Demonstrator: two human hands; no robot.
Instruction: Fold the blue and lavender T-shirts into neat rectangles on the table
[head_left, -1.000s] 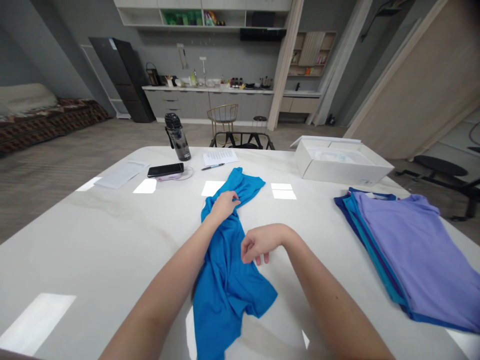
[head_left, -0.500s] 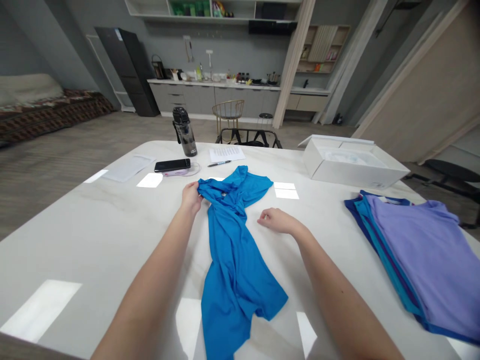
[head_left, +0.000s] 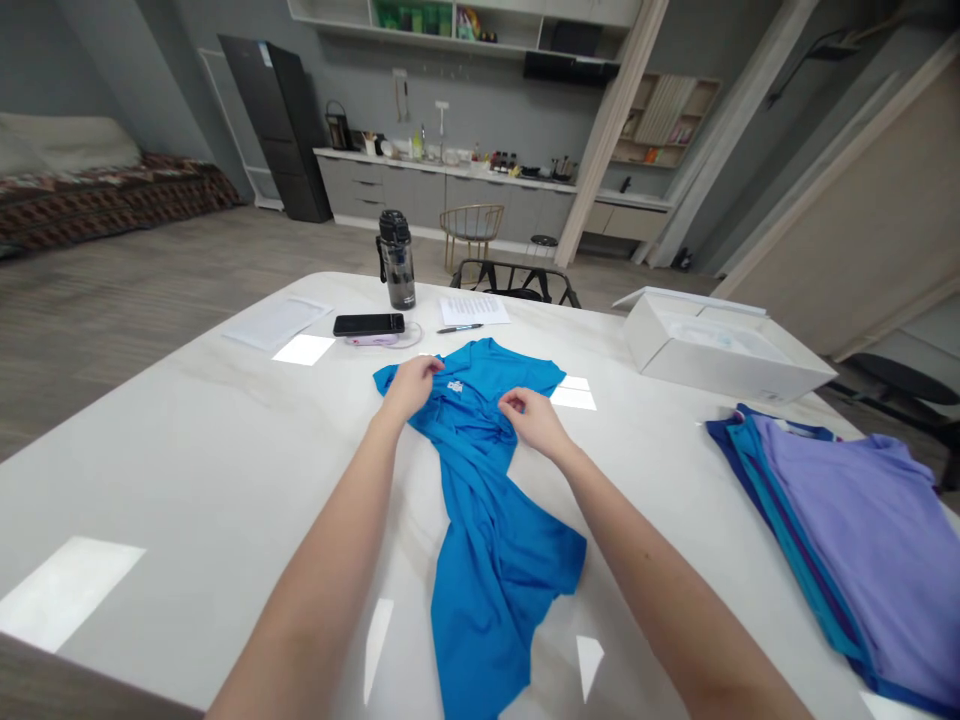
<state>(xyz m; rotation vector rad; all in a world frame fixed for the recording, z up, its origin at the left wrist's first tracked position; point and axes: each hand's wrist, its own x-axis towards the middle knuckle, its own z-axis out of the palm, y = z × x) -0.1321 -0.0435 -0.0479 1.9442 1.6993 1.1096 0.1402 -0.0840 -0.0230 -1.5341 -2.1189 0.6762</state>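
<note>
Change since earlier: both hands had moved up to the far end of the blue shirt (head_left: 491,520); the right hand, empty and clear of the cloth before, now met it.
Shirt's long axis: ran from the near table edge away from the person, crumpled and narrow near, spread wider far.
Left hand (head_left: 409,385): fingers pinched the far-left corner of the cloth.
Right hand (head_left: 534,418): fingers pinched a fold just right of the white chest print, slightly nearer the person.
Table (head_left: 187,450): white, bearing the shirt at its middle.
Stack of shirts (head_left: 862,530): well to the right.
Beyond: phone (head_left: 368,324), bottle (head_left: 396,259), open white box (head_left: 724,345).
</note>
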